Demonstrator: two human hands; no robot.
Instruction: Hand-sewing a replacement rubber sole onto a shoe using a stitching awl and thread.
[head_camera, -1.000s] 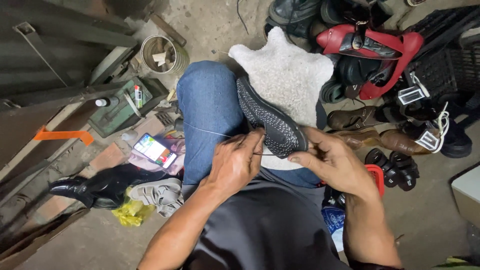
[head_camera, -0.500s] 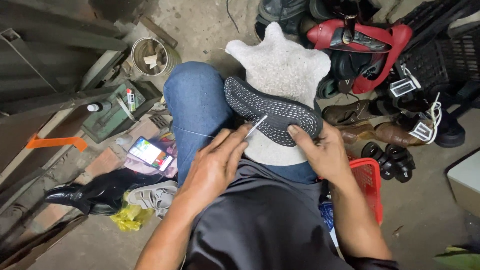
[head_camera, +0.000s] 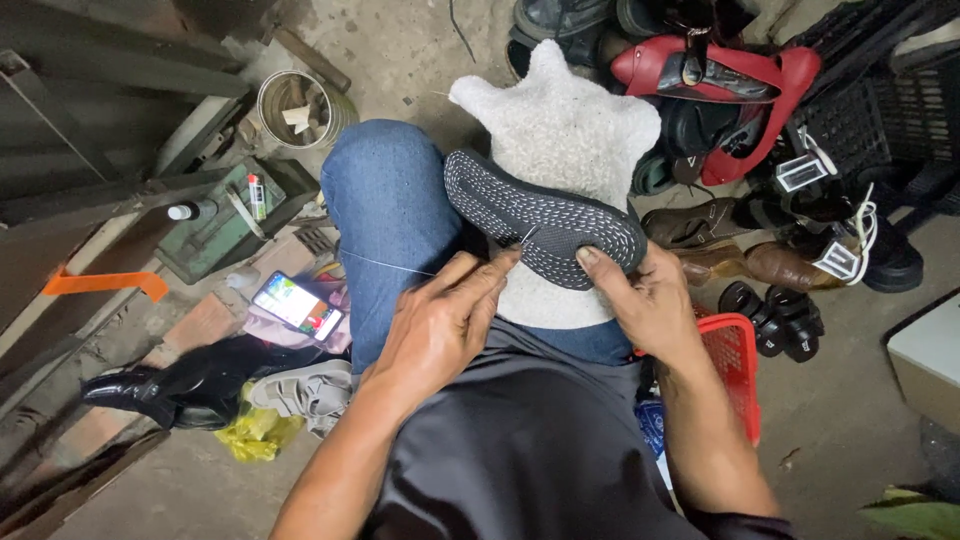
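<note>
**Stitching a Black Shoe Sole on the Lap**

Left hand closed in a pinch at the near edge of the black shoe, fingertips pressed on a thin needle poking from the sole. Right hand clamped on the heel end of the same shoe, thumb on the studded sole, fingers wrapped beneath. Shoe lying sole-up, tilted, on a white fleecy cloth spread over the lap, just beside the knee in blue jeans. White thread drawn taut from the shoe across that knee, away to the left.

Left of the shoe, beyond the knee: a lit smartphone on a pinkish rag, a green metal box, a tin can. Below the phone, a glossy black dress shoe and a crumpled yellow bag. Right of the shoe, near the right wrist, a red plastic basket. Behind the shoe, red high heels; brown leather shoes to the right.
</note>
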